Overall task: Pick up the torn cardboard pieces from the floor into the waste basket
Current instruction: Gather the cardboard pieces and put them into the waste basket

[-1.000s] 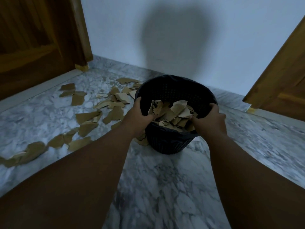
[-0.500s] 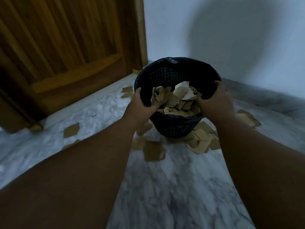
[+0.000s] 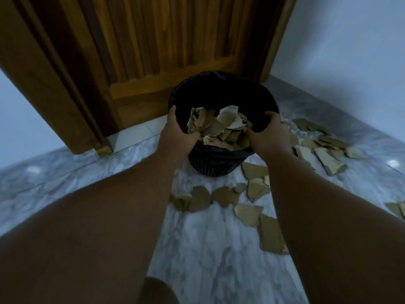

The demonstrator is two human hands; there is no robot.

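Both hands grip the rim of the black basket, the left hand on its left edge, the right hand on its right, fingers curled over the rim and partly hidden inside. Cardboard pieces fill it; deeper contents are lost in shadow. More scraps lie on the marble floor, some behind the right forearm. The wooden door stands just behind.

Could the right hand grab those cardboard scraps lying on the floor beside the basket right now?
Probably not yet: the right hand is clamped on the basket rim. The scraps lie uncovered just below that arm, so letting go would free it.
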